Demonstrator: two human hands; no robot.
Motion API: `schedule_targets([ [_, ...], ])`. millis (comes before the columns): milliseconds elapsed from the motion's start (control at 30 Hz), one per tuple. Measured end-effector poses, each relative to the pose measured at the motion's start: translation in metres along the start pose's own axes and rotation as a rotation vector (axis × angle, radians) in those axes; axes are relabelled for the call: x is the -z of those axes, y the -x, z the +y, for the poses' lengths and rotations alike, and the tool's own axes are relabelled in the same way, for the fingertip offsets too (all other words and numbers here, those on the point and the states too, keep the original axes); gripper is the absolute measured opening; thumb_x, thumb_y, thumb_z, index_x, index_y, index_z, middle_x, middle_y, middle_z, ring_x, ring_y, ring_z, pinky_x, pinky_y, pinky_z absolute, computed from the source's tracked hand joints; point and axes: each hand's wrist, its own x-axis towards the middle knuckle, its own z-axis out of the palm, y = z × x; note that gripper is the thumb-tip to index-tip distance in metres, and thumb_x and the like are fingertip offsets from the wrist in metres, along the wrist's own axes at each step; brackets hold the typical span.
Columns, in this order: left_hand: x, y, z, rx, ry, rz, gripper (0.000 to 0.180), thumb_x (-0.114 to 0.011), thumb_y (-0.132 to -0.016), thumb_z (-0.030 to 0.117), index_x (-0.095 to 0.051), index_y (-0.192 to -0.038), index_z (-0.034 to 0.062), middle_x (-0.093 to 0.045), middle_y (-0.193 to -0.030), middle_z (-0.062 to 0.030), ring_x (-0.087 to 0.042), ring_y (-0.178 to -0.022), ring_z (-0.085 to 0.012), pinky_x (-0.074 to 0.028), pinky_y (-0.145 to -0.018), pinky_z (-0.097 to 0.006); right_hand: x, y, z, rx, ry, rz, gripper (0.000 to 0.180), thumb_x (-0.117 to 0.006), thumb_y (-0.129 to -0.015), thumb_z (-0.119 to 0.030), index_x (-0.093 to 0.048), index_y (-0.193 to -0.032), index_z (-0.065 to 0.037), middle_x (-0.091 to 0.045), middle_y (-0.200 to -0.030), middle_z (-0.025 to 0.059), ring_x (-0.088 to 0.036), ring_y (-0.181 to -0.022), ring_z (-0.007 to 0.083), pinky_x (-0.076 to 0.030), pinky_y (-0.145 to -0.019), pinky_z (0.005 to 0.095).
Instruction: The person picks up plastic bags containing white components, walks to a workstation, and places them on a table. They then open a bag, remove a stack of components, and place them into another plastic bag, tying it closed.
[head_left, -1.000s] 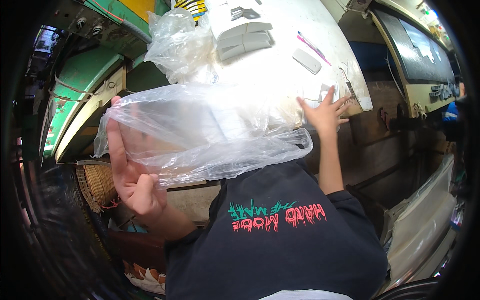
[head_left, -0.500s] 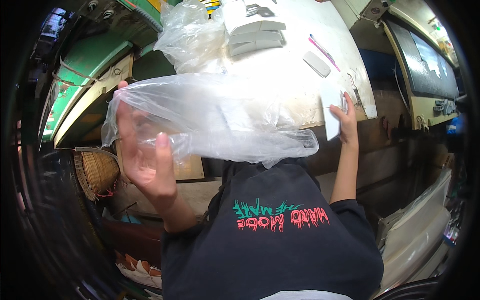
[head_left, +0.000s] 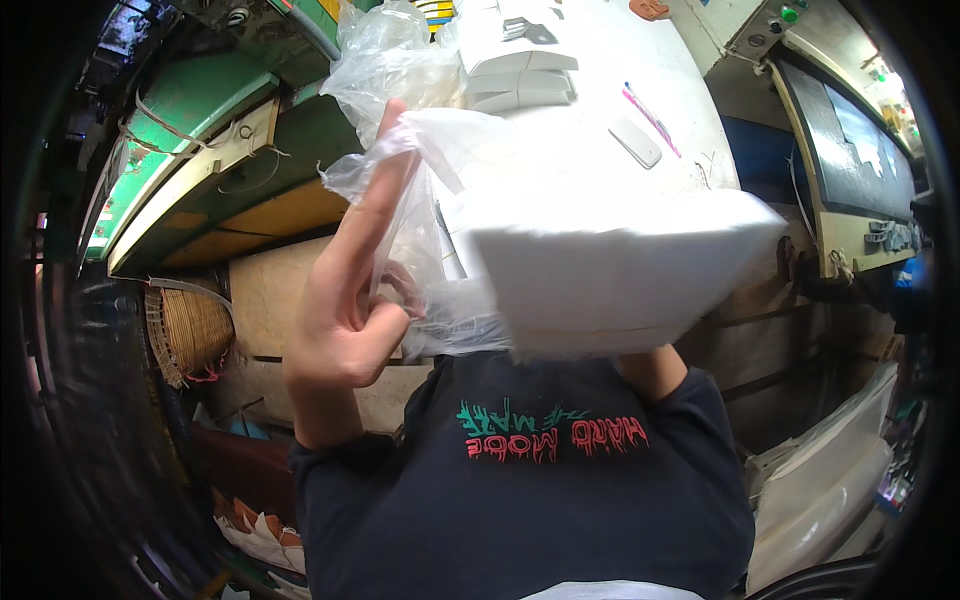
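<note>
My left hand point(head_left: 350, 300) is raised at the left, holding a clear plastic bag point(head_left: 450, 130). Its index finger stretches up under the film and the thumb bends in toward the other fingers, which partly hide in the plastic. To the right, a white stack of paper or card point(head_left: 610, 285), smeared by motion, is held close to the bag with its left end against the film. Behind that stack, my right hand is mostly hidden; only the wrist point(head_left: 652, 370) shows below it.
Several folded white card pieces point(head_left: 520, 85) stand on the white table point(head_left: 690, 90), beside another crumpled plastic bag point(head_left: 395, 65). Pens point(head_left: 650, 118) and a white computer mouse point(head_left: 635, 143) lie farther right. A woven basket point(head_left: 190, 330) sits at the left.
My right hand has brought the white stack from the table's right edge leftward and up to the bag. The left hand has moved right and up, bunching the plastic bag that was stretched out wide.
</note>
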Motion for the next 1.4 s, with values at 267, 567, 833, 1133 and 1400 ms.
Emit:
schedule_targets([
  [267,-0.007,0.029,0.008,-0.012,-0.223,0.217,0.111,-0.032,-0.056,-0.010,-0.001,-0.163,-0.0042,0.002,-0.172,-0.0227,-0.009,-0.158,-0.0389,-0.052,-0.072,-0.020,-0.024,-0.060,0.008,-0.446,0.595,0.058,0.099,-0.076,-0.072,-0.043,-0.039,-0.154,0.000,-0.045,-0.153,0.0234,-0.044,-0.141,0.0351,-0.038,-0.114,0.0394],
  [567,-0.014,0.035,-0.009,-0.013,-0.082,0.259,0.101,-0.035,-0.067,-0.014,-0.002,-0.162,-0.0082,-0.001,-0.172,-0.0230,-0.009,-0.158,-0.0287,-0.044,-0.107,-0.027,-0.049,-0.103,0.062,-0.326,2.038,0.366,0.103,-0.082,-0.064,-0.053,-0.044,-0.146,-0.003,-0.046,-0.132,0.0316,-0.045,-0.126,0.0474,-0.036,-0.108,0.0567],
  [833,0.034,0.026,-0.043,-0.077,-0.042,0.426,0.095,-0.034,-0.069,-0.012,-0.010,-0.161,-0.0096,-0.009,-0.171,-0.0218,-0.007,-0.159,-0.0360,-0.039,-0.105,-0.030,-0.041,-0.094,0.106,-0.054,2.285,0.426,0.102,-0.081,-0.067,-0.052,-0.042,-0.147,-0.002,-0.041,-0.133,0.0326,-0.044,-0.123,0.0464,-0.037,-0.098,0.0601],
  [1133,0.059,0.025,-0.035,-0.057,0.007,0.540,0.093,-0.035,-0.069,-0.009,-0.018,-0.160,-0.0076,-0.015,-0.171,-0.0196,-0.014,-0.158,-0.0349,-0.058,-0.064,-0.021,-0.042,-0.098,0.097,-0.223,2.235,0.428,0.102,-0.080,-0.068,-0.055,-0.043,-0.145,0.000,-0.043,-0.131,0.0353,-0.045,-0.124,0.0484,-0.038,-0.097,0.0594],
  [1400,0.034,0.032,-0.008,-0.115,0.189,0.354,0.093,-0.034,-0.065,-0.008,-0.022,-0.158,-0.0110,-0.019,-0.168,-0.0248,-0.023,-0.154,-0.0393,-0.062,-0.065,-0.026,-0.058,-0.098,0.096,-0.241,2.207,0.257,0.096,-0.067,-0.089,-0.058,-0.033,-0.153,0.005,-0.039,-0.143,0.0393,-0.042,-0.132,0.0514,-0.033,-0.110,0.0568],
])
